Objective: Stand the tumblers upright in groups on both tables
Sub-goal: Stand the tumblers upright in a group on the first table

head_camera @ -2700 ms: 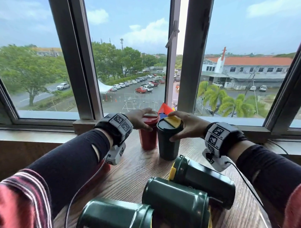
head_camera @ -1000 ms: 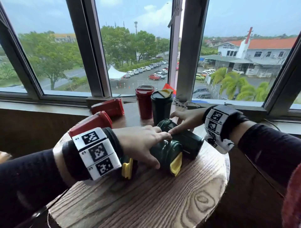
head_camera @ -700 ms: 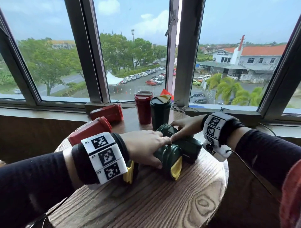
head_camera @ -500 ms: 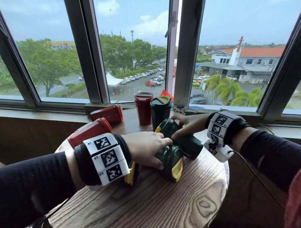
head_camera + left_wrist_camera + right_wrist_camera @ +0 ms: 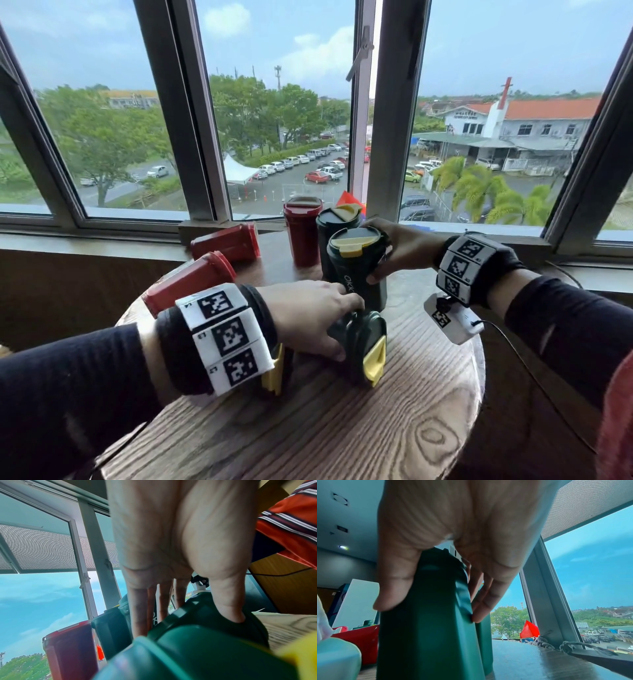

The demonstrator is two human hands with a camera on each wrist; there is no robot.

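Three tumblers now stand by the window: your right hand (image 5: 404, 250) has just tipped the third (image 5: 359, 267) upright, fingers gripping it, while your left hand (image 5: 308, 318) clasps a lying one (image 5: 363, 342) on the surface (image 5: 342, 428)

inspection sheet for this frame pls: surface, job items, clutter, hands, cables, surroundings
Surface: round wooden table against the window sill.
Job's things: red tumbler and green tumbler upright at the back; third green tumbler upright or nearly so in the right hand; two red tumblers and a green tumbler lying down, another partly hidden under the left wrist.
Clutter: red flag behind the tumblers.
Hands: left hand grips the lying green tumbler; right hand grips the third one.
Cables: black cable from the right wrist camera.
Surroundings: windows overlooking a car park.
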